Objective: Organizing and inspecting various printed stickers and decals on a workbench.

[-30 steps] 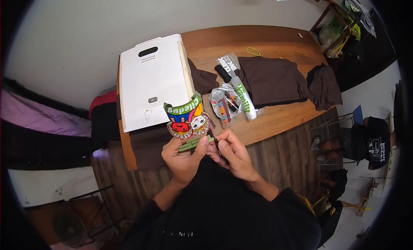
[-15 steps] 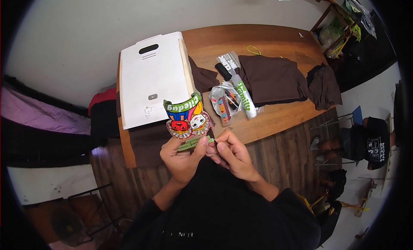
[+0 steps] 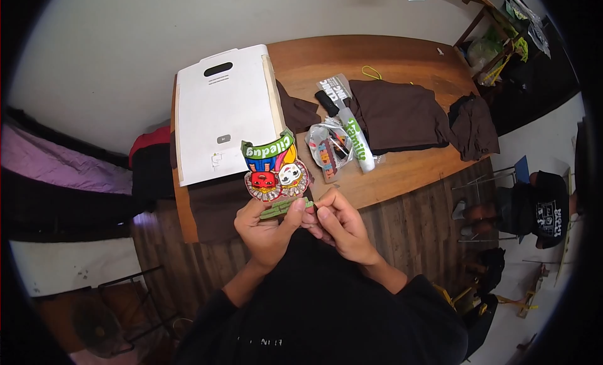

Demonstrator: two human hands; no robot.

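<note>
Sticker point(image 3: 276, 170): colourful cartoon cut-out, held upright above the table edge point(image 3: 383, 189), unchanged in place since a moment ago.
Left hand point(image 3: 267, 230): closed on its green lower strip.
Right hand point(image 3: 336, 224): fingertips pinched at the strip's end, barely shifted; picking apparently ongoing.

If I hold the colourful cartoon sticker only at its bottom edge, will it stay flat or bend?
The colourful cartoon sticker probably stays fairly flat: it stands upright above the left hand without drooping. It looks thin, so likely light. The right hand pinches its lower edge, suggesting a peelable backing.
</note>
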